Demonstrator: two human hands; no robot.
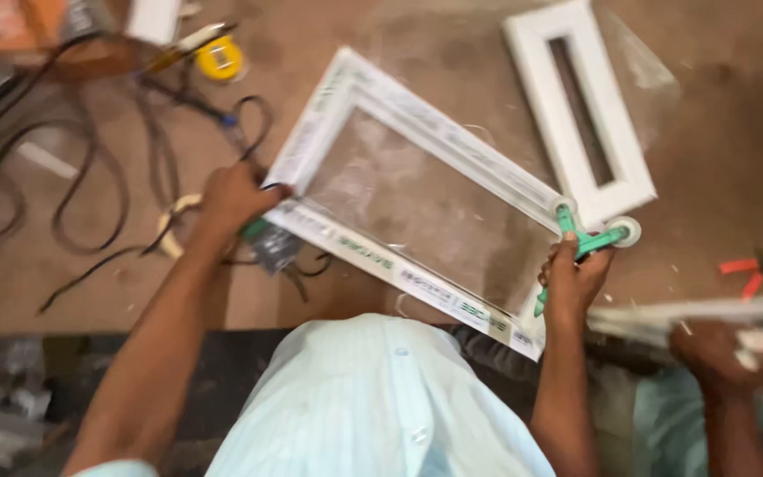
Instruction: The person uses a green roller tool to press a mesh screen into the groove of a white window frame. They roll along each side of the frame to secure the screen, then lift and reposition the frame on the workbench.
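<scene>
Workbench of brown board, dusty, seen from above. White window frame lies flat on it, turned at an angle, its near corner overhanging the bench edge toward the person's pale shirt. Left hand closed around the frame's left corner, fingers wrapped over the profile. Right hand clenched on a green hand tool, whose head sits against the frame's right corner. Second, narrower white frame lies just beyond that corner, near but whether touching cannot be told. Black cables loop across the bench to the left, with a yellow tape roll at the far edge. Another person's hand grips a pale strip at lower right.
</scene>
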